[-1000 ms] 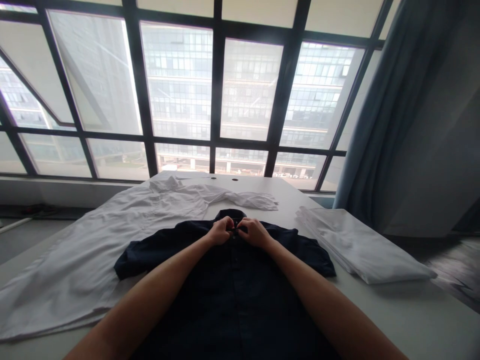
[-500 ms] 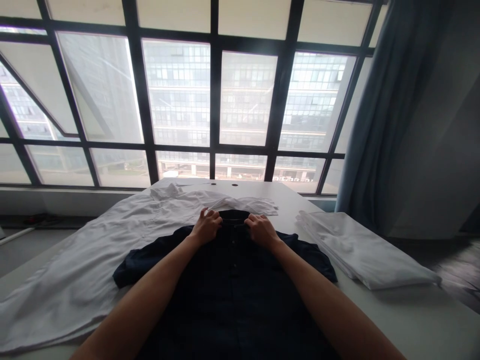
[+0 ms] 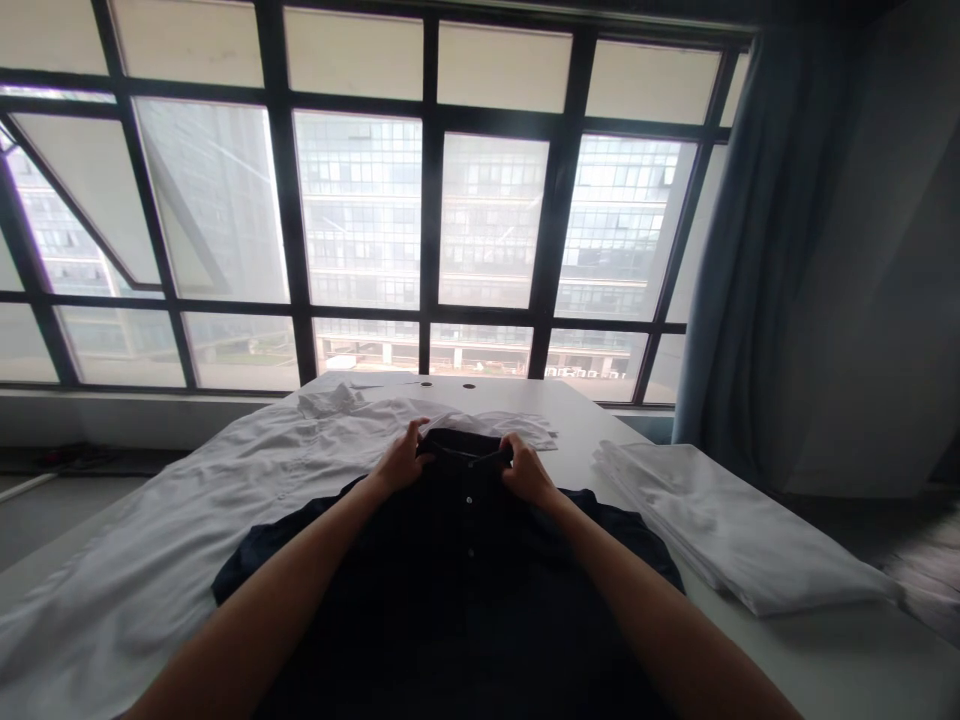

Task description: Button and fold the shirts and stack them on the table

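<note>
A dark navy, short-sleeved shirt (image 3: 465, 590) with a buttoned front lies spread before me, its collar facing the window. My left hand (image 3: 403, 456) pinches the left side of the collar, thumb inside the neck opening and fingers outside. On the other side, my right hand (image 3: 525, 468) grips the collar's right end in the same way. Between the two hands the collar stands up a little. The shirt's sleeves reach out past both forearms, and its lower part runs out of view beneath me.
White crumpled cloth (image 3: 247, 470) covers the left and back of the white table (image 3: 577, 400). A folded white garment (image 3: 750, 530) lies on the right. Beyond the table are a large window (image 3: 360, 210) with one tilted pane and a grey-blue curtain (image 3: 742, 300).
My hands have moved slightly apart at the collar, which is now lifted and wider. The shirt's front buttons show more clearly. The camera view has tipped slightly upward.
</note>
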Action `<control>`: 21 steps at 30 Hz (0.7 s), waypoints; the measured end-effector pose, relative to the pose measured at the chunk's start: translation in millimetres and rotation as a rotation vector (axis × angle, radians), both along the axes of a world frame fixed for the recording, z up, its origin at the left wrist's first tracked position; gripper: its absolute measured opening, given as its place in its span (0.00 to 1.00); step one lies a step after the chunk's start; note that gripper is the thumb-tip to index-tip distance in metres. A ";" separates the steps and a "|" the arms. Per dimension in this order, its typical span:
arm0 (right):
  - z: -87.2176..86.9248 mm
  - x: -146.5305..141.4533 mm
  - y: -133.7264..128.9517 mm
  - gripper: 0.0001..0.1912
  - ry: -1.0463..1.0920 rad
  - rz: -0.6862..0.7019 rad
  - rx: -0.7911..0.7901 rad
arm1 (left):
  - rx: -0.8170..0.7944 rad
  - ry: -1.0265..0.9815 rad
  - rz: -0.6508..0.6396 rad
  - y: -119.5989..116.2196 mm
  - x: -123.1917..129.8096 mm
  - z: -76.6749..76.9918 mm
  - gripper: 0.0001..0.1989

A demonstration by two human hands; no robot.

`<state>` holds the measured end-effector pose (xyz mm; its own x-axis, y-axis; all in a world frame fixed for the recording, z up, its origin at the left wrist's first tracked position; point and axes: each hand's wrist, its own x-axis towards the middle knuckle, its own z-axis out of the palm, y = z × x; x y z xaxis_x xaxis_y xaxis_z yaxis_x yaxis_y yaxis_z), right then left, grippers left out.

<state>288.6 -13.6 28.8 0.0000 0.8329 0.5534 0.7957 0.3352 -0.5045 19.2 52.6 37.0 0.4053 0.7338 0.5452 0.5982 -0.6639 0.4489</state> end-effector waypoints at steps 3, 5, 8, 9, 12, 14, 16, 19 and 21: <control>-3.3 3.8 10.1 0.33 0.095 -0.009 -0.032 | -0.133 0.164 -0.022 16.3 -11.9 9.2 0.32; -5.7 8.9 14.9 0.42 0.092 -0.013 -0.092 | -0.254 0.312 -0.017 24.7 -22.5 13.5 0.24; -6.4 23.9 17.4 0.39 -0.041 -0.012 -0.345 | -0.401 0.487 -0.044 30.0 -39.7 13.6 0.18; -5.5 30.5 17.1 0.34 -0.121 -0.031 -0.437 | -0.433 0.525 -0.054 29.8 -44.9 11.9 0.19; -1.0 50.0 14.5 0.21 -0.346 -0.148 -0.599 | -0.445 0.557 -0.025 26.4 -55.3 4.5 0.22; 2.0 58.3 12.1 0.15 -0.406 -0.189 -0.636 | -0.394 0.525 0.022 23.7 -57.2 0.4 0.22; 4.8 61.3 8.9 0.11 -0.413 -0.194 -0.641 | -0.322 0.476 0.075 22.6 -56.8 -0.6 0.20; 11.6 58.3 1.1 0.13 -0.429 -0.243 -0.578 | -0.212 0.409 0.158 25.6 -58.1 5.5 0.14; 20.4 55.0 -5.4 0.14 -0.462 -0.296 -0.461 | -0.128 0.360 0.192 30.6 -62.3 14.4 0.11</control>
